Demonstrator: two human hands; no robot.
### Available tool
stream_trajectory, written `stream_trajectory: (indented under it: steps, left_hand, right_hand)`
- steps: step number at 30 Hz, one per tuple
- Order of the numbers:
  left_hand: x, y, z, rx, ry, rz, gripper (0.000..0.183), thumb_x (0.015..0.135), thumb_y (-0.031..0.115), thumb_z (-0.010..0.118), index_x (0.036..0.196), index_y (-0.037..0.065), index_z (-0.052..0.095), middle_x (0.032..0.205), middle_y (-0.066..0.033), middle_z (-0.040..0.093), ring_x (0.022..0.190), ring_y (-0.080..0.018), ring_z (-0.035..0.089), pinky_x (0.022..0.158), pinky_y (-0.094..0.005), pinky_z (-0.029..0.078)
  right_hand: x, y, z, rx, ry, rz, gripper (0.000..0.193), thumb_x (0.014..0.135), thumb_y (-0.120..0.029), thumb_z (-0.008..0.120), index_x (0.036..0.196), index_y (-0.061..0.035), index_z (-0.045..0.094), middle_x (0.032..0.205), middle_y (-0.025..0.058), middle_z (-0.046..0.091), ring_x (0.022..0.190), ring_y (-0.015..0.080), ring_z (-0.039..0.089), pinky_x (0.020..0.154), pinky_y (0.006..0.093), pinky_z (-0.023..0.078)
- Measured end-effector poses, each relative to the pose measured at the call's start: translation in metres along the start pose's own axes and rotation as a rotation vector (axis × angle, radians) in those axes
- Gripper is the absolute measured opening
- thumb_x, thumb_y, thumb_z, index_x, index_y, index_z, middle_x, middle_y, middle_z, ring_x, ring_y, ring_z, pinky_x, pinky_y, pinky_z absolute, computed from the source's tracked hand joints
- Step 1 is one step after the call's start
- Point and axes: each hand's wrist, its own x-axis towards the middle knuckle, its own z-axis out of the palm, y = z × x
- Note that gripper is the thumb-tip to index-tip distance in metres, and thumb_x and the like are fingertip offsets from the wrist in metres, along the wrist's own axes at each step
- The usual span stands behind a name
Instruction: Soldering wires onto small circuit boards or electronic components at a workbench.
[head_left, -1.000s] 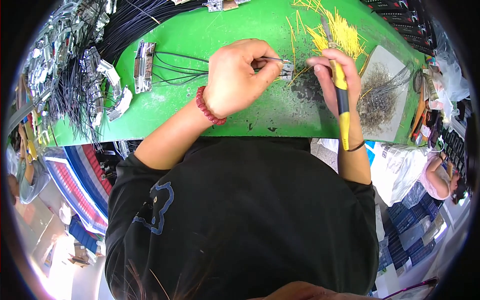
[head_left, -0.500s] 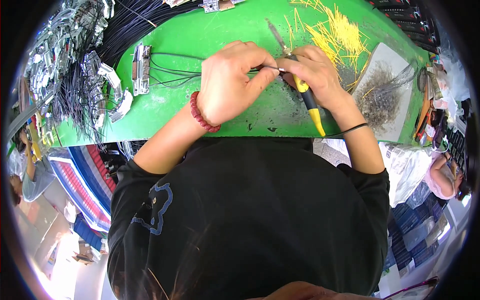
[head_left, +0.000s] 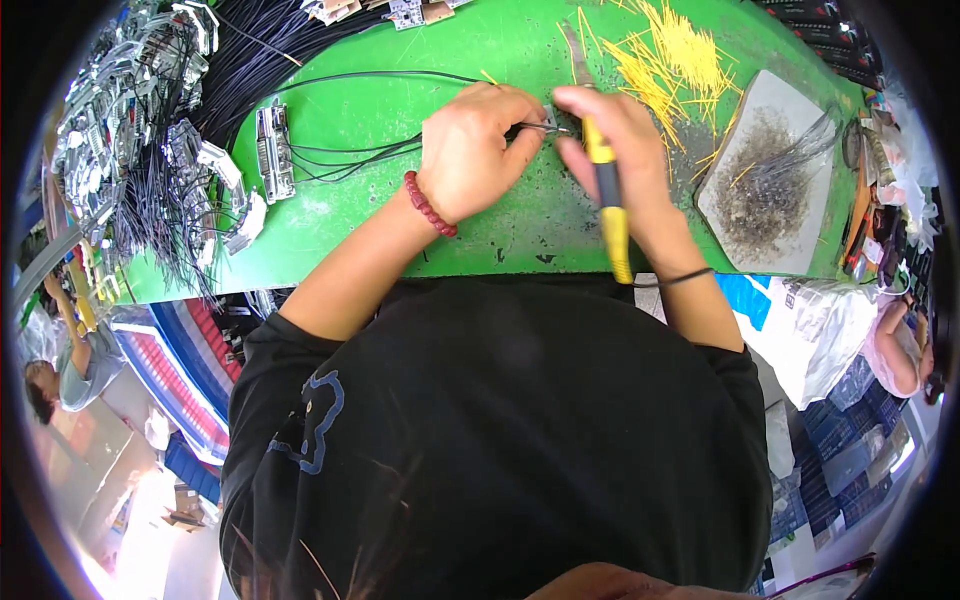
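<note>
Green matting is covering the counter (head_left: pixel 480 235) I am looking down on, and both hands are meeting just above its middle. My left hand (head_left: pixel 470 160) is curling closed, its fingertips pinching a small grey metal connector (head_left: pixel 548 122) with thin black wires (head_left: pixel 350 160) trailing away to the left toward a silvery rectangular connector shell (head_left: pixel 273 152) that is lying flat on the mat. My right hand (head_left: pixel 612 150) is wrapping round a yellow-handled pair of pliers (head_left: pixel 603 190), the steel nose (head_left: pixel 573 55) pointing away from me and the handle running back along my wrist; the fingertips of that hand are also touching the little connector, so the piece is sitting between the two hands, just off the mat. I am judging the connector to be light, rigid and slippery, easy to lose from a fingertip pinch, so gripping it by its flat sides looks safest, while the wires are looking limp and likely to kink if pulled hard at the joint. Beyond the right hand, a scatter of short yellow wire pieces (head_left: pixel 670 60) is lying loose, and beside it a pale grey tray of fine grey wire trimmings (head_left: pixel 765 170) is sitting near the counter's right end. Far left, a heap of black cables with shiny metal fittings (head_left: pixel 130 150) is piling up.
</note>
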Motion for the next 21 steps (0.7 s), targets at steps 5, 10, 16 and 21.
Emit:
stream_trajectory:
  steps: [5, 10, 16, 21]
  left_hand:
    - [-0.001, 0.003, 0.006, 0.031, 0.052, -0.006, 0.003, 0.073, 0.005, 0.067, 0.073, 0.005, 0.064, 0.088, -0.0040, 0.071, 0.079, -0.0239, 0.064, 0.074, -0.0341, 0.052]
    - [0.003, 0.000, 0.008, 0.072, 0.072, 0.025, 0.002, 0.070, 0.008, 0.067, 0.071, 0.008, 0.065, 0.086, -0.0002, 0.070, 0.079, -0.0226, 0.064, 0.068, -0.0338, 0.053]
    - [0.005, 0.005, 0.003, 0.069, 0.037, -0.030, 0.002, 0.071, 0.007, 0.067, 0.070, 0.006, 0.064, 0.086, -0.0015, 0.070, 0.080, -0.0239, 0.064, 0.071, -0.0335, 0.053]
    - [0.008, 0.003, 0.000, 0.031, -0.069, -0.007, 0.004, 0.074, 0.006, 0.065, 0.073, 0.002, 0.064, 0.089, -0.0057, 0.069, 0.083, -0.0262, 0.063, 0.075, -0.0353, 0.052]
  right_hand:
    - [-0.026, 0.007, -0.028, 0.299, 0.275, 0.239, 0.034, 0.096, -0.020, 0.059, 0.124, -0.0024, 0.054, 0.088, 0.0096, 0.073, 0.075, 0.0082, 0.063, 0.067, 0.0219, 0.048]
    - [-0.056, 0.009, -0.066, 0.337, 0.368, 0.382, 0.061, 0.095, -0.048, 0.051, 0.129, 0.0019, 0.053, 0.074, 0.0089, 0.068, 0.056, 0.0053, 0.046, 0.054, 0.0202, 0.038]
    - [-0.106, 0.039, -0.104, 0.412, 0.652, 0.524, 0.056, 0.097, -0.044, 0.043, 0.108, 0.0072, 0.064, 0.068, 0.0025, 0.050, 0.058, 0.0089, 0.041, 0.053, 0.0219, 0.030]
    - [-0.110, 0.045, -0.113, 0.684, 0.797, 0.439, 0.019, 0.083, -0.007, 0.047, 0.095, 0.0047, 0.056, 0.071, 0.0055, 0.049, 0.055, 0.0079, 0.038, 0.051, 0.0209, 0.032]
